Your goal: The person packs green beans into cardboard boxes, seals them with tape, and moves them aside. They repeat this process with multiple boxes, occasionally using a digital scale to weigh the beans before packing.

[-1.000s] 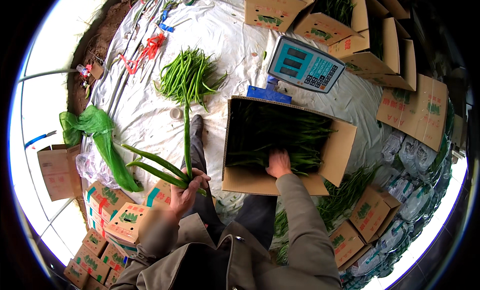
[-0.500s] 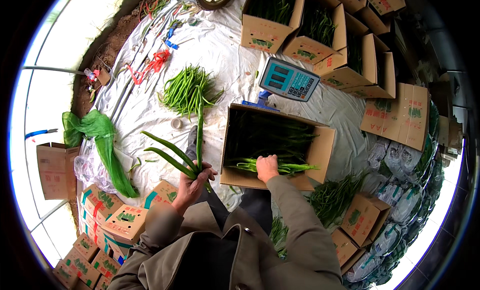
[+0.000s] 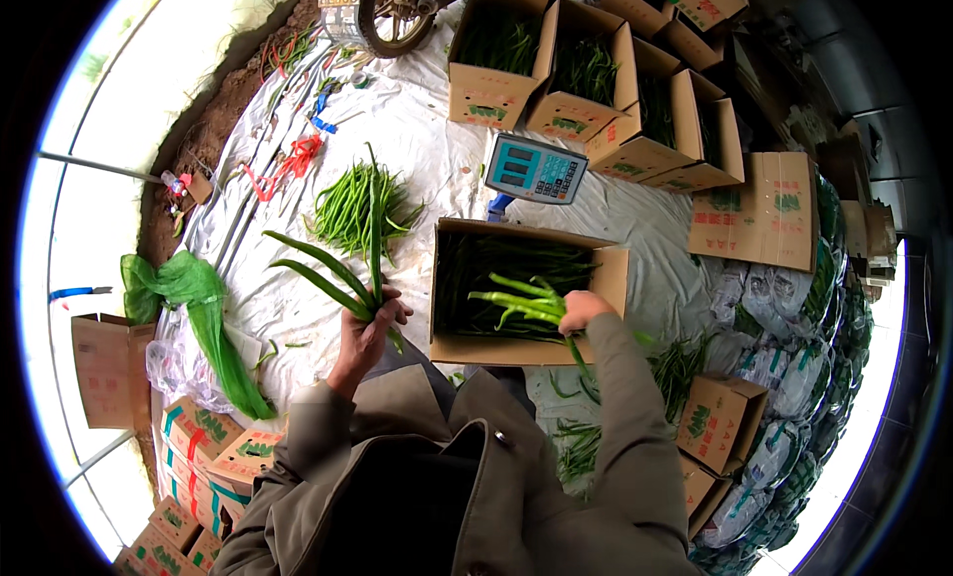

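My left hand (image 3: pixel 365 340) is closed round a few long green chili peppers (image 3: pixel 375 240), whose tips fan out up and to the left. My right hand (image 3: pixel 586 311) grips a bunch of paler green peppers (image 3: pixel 524 302) over the right part of an open cardboard box (image 3: pixel 511 351). Darker green peppers (image 3: pixel 506 253) fill the bottom of that box. Just behind the box stands a scale display (image 3: pixel 534 169) with a keypad. On the white sheet beyond my left hand lies a heap of green peppers (image 3: pixel 342 209).
Several open boxes of peppers (image 3: pixel 491 96) stand at the back right, beside a flattened-looking carton (image 3: pixel 754 209). Plastic-wrapped bundles (image 3: pixel 804 377) line the right side. Closed cartons (image 3: pixel 204 427) and green netting (image 3: pixel 204 288) lie at left. A wheel (image 3: pixel 392 20) is at the back.
My right hand has lifted the pepper bunch off the box's contents and moved right. My left hand still holds its peppers. The whole view has shifted slightly.
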### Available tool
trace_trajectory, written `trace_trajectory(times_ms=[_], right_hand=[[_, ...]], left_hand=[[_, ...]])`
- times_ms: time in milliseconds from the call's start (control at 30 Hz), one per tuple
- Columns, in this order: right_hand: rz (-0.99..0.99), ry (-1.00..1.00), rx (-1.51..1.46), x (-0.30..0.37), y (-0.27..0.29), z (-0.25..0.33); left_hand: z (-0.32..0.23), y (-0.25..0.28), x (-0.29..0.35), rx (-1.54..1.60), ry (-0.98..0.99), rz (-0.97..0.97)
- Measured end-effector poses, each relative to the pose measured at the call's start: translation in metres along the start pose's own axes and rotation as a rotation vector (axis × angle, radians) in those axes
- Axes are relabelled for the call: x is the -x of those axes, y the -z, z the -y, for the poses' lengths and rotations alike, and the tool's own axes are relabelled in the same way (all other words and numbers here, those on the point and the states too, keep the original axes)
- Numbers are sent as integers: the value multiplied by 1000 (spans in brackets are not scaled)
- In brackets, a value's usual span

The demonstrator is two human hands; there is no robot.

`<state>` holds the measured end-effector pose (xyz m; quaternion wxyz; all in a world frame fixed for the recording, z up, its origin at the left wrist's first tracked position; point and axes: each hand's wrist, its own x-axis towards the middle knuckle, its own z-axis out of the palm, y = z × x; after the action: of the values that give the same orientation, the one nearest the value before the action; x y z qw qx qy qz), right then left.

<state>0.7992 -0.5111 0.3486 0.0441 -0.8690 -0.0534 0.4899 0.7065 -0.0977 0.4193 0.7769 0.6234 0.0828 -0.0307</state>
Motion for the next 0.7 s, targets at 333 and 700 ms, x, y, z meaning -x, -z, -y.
trace_trajectory(times_ms=[333,700], right_hand=[[-231,384,-1300,96,69,-28],[-269,550,-1999,115,57,51]], left_hand=[[-49,-48,-57,-135,32,290],[-10,-135,-44,-161,201,741]])
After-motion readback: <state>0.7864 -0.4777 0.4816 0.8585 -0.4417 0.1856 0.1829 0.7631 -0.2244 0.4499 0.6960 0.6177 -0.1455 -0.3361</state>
